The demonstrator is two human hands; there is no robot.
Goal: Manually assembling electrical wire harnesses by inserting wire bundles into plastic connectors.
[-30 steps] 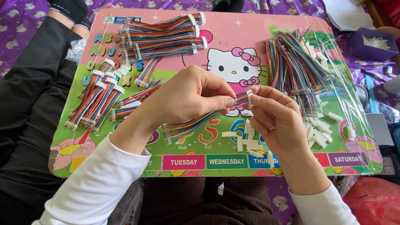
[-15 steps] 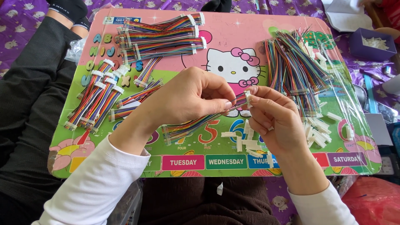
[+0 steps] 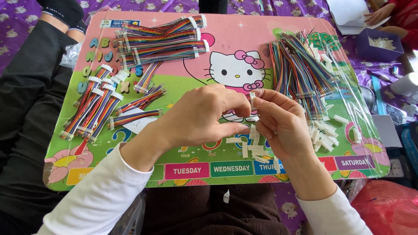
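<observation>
**Two hands meet on a small white connector above the picture board**

I see my left hand (image 3: 204,117) and right hand (image 3: 281,124) brought together at the middle of the view, fingertips almost touching. The right hand pinches a small white plastic connector (image 3: 252,99) between thumb and forefinger, holding it upright. The left hand's thumb and forefinger are pressed together right against it; whether they grip a wire end there I cannot tell.

Under both hands lies a glossy printed board (image 3: 226,48), pink at the far side and green nearer me, with a cartoon cat drawn just beyond my fingertips. Along its near edge, below my wrists, runs a row of coloured rectangular labels in pink, green and blue.

Just below the right hand is a scatter of loose white connectors (image 3: 254,150), hard, blocky and matt. Beyond and outward of the right hand sits a thick loose wire heap (image 3: 300,72), thin multicoloured strands lying on a clear plastic bag (image 3: 352,98). Beyond the left hand, finished ribbon cables (image 3: 161,39) lie in neat rows with white end plugs; outward of it a smaller cable bunch (image 3: 93,106) fans out. A purple box (image 3: 379,43) sits far beyond the right hand.
</observation>
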